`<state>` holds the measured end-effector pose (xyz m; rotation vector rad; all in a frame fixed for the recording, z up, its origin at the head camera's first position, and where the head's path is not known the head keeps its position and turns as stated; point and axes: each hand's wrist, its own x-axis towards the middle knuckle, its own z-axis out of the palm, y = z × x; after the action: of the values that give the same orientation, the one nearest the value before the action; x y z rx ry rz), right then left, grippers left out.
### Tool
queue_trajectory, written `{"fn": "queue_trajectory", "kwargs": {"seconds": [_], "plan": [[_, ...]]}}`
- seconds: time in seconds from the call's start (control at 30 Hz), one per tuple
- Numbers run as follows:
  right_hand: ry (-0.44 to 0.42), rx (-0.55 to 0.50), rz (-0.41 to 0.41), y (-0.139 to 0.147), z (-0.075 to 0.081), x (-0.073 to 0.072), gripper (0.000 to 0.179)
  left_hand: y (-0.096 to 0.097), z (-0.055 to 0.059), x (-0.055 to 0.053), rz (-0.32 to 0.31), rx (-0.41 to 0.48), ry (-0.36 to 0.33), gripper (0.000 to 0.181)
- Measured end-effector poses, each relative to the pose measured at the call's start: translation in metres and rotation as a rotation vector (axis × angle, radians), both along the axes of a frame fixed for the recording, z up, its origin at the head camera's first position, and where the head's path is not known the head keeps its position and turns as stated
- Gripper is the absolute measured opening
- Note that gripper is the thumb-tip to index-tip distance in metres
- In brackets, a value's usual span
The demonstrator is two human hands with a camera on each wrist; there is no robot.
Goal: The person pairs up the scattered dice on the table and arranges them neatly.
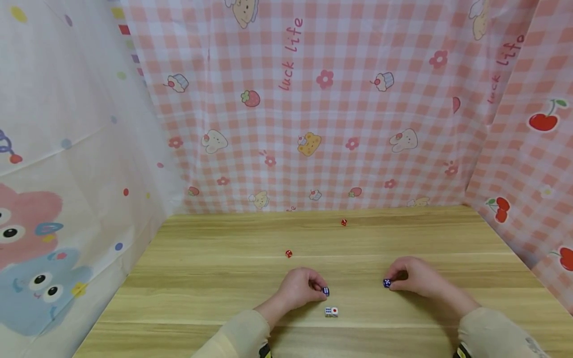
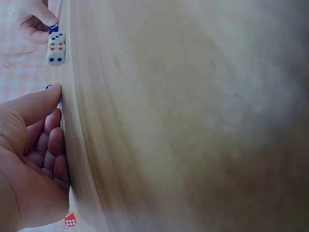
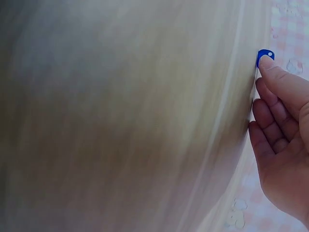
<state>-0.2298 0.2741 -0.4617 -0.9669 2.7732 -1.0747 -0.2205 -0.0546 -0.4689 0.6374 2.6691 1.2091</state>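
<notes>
Between thumb and fingers my left hand (image 1: 301, 287) pinches a blue die (image 1: 326, 292) low at the tabletop. Over to the right, my right hand (image 1: 414, 277) pinches another blue die (image 1: 387, 283) with white pips. Two white dice (image 1: 332, 312) sit side by side just in front of the left hand's die. In the left wrist view the left thumb covers most of the blue die (image 2: 61, 100), and the white dice (image 2: 56, 48) stand beyond it. The right wrist view shows the right thumb pressed on its blue die (image 3: 265, 55).
A red die (image 1: 288, 254) lies beyond the left hand, and a second red die (image 1: 343, 223) is near the back edge of the wooden table (image 1: 215, 268). Checked pink cloth (image 1: 286, 114) hangs behind the table, with a white printed cloth (image 1: 89, 149) along the left.
</notes>
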Motion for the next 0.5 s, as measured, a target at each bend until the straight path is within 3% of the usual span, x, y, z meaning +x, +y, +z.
{"fn": "queue_trajectory", "kwargs": {"seconds": [0.2,0.5], "plan": [[-0.051,0.013,-0.011,-0.015,0.003,0.001,0.012,0.000,0.000,0.000,-0.005,-0.001,0.009,0.015],[-0.039,0.041,0.017,-0.037,0.004,-0.002,0.011,0.000,-0.002,-0.001,-0.024,0.005,0.017,0.014]]}}
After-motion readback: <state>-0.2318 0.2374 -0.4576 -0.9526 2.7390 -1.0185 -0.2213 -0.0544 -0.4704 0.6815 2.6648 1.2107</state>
